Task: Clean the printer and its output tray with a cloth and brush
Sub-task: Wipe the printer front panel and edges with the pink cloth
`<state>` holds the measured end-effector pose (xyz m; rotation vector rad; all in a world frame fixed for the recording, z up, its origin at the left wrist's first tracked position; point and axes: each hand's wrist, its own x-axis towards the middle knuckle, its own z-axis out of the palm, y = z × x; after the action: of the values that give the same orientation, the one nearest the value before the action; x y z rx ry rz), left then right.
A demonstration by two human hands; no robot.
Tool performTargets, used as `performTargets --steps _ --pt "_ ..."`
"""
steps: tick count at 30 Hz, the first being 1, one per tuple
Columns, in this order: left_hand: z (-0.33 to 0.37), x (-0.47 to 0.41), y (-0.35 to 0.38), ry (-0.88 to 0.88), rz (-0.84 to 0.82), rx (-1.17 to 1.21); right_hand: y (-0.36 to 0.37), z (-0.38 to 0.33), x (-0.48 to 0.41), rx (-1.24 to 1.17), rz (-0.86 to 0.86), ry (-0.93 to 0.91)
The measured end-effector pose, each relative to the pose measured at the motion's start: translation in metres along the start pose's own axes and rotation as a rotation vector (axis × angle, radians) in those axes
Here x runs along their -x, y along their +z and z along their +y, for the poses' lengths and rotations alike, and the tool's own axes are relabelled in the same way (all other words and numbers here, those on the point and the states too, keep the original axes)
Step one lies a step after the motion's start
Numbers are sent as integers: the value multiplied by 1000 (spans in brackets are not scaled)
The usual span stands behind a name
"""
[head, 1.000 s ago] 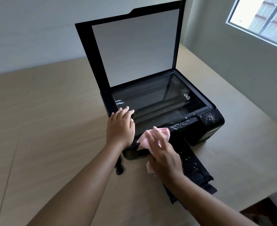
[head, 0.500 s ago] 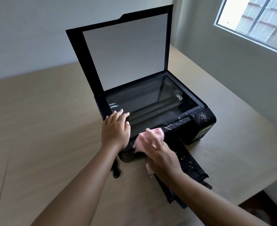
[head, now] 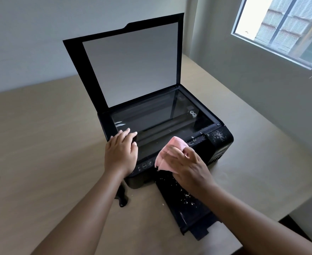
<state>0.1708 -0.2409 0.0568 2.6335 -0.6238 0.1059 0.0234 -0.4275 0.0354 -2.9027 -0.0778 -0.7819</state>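
The printer stands on the bench, nearer to its right edge, with the lid raised and the output tray pulled out toward the near edge. The left hand lies flat on the printer's front left corner, its fingers straight and holding nothing. The right hand presses the pink cloth on the front strip, fingers bent over it. I think it is best to wipe with even pressure toward the white crumbs and gather them, not scatter them. A black object, perhaps the brush, lies beside the printer. The walls are grey, with a window at the right.
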Motion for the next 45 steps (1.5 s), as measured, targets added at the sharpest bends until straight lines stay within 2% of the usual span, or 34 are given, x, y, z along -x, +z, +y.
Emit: performTargets --steps 3,5,8,13,16,17,21,25,28,30,34,37,39,42,45 --pt "1 0 0 -1 3 1 13 7 9 52 77 3" --pt "1 0 0 0 8 2 15 18 11 72 114 75" --pt "2 -1 0 3 6 -10 18 26 10 84 94 153" --pt "4 1 -3 8 -4 -38 12 37 6 113 126 82" --pt "11 1 -5 10 -19 -106 7 48 6 112 132 192" --pt "15 2 -6 21 -31 -123 7 48 7 98 131 186" --pt "28 15 -5 128 -176 -178 6 68 12 102 90 -31" --pt "28 20 -1 163 -188 -254 11 56 5 1 95 36" --pt "29 19 -1 158 -162 -235 13 52 -4 -71 48 -27" --pt "30 20 0 158 -159 -236 12 60 -4 -51 43 -39" --pt "33 20 0 143 -147 -232 15 50 1 -71 54 61" --pt "32 21 0 133 -151 -235 14 49 -5 -113 84 -2" --pt "33 21 0 124 -155 -225 11 60 0 -50 105 -11" --pt "35 20 -1 125 -134 -218 8 62 12 65 104 103" --pt "31 19 -1 127 -115 -214 15 32 4 6 121 264"
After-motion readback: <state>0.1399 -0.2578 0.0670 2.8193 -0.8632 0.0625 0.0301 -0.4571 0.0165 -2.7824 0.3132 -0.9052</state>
